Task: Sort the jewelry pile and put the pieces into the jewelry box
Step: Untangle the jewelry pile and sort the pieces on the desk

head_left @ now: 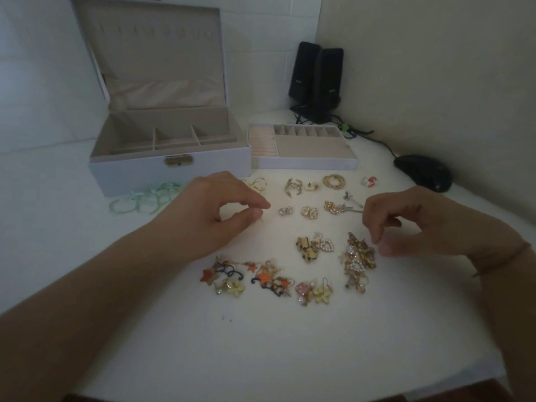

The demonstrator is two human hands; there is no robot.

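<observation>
jewelry pile (359, 259) tangled on the white table (261, 343), sorted pieces spread around it | right hand (406, 224) just beside the pile, fingers curled, cannot tell if it holds anything | left hand (220, 210) pinches a small gold earring (262, 219) | jewelry box (168, 166) open behind, its tray (304, 162) alongside
</observation>
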